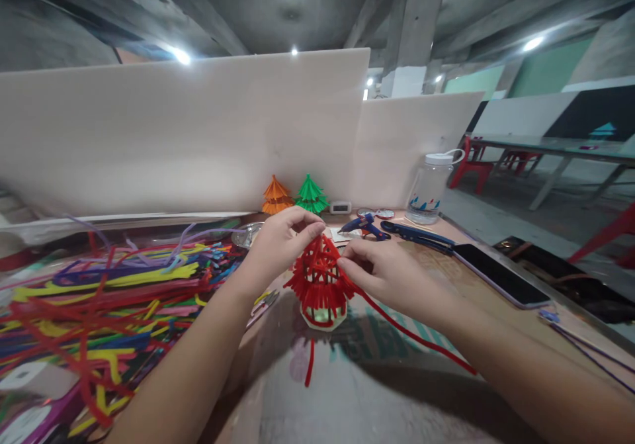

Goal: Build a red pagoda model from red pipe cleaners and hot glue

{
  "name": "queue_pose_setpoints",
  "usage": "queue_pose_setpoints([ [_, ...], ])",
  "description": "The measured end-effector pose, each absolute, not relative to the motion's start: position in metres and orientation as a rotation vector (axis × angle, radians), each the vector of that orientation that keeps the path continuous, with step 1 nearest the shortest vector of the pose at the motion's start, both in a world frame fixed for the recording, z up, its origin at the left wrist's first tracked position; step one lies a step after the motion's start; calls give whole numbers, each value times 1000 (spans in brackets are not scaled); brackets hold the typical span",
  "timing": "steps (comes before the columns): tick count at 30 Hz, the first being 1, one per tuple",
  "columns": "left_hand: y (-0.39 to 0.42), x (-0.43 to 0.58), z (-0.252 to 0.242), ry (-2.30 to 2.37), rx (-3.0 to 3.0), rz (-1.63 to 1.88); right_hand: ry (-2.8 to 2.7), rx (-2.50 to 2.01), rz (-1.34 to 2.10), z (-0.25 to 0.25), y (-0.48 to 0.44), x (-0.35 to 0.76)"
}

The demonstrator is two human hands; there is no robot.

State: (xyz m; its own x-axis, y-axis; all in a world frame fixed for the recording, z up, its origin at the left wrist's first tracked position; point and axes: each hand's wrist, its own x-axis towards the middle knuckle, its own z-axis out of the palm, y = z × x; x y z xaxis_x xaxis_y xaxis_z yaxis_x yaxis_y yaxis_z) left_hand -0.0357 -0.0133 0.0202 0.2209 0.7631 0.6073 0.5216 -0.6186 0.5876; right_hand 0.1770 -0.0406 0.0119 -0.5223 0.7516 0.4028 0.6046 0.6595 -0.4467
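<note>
In front of the red tree (320,292), a hand could pass over tabletop (292,411) around a short red stem (310,363). Heaped pipe cleaners (114,285) block its left, a trailing red strand (417,338) its right; behind-right lies a glue gun (364,223).

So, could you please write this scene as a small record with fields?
Work: red craft tree on the table
Left hand: at the tree's top
Right hand: at its right side
Trailing below right hand: long red strip
Behind: orange tree, green tree
Far left: heap of coloured strips
Right: water bottle, phone
</note>
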Motion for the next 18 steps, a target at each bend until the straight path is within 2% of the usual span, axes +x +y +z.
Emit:
queue_pose_setpoints([
  [9, -13, -26, 16, 1175, 2170, 1409, -2260, -1058, 295, 13, -38, 177],
  [18, -19, -24, 20, 1199, 2236, 1396, -2246, -979, 467, 13, -32, 174],
])
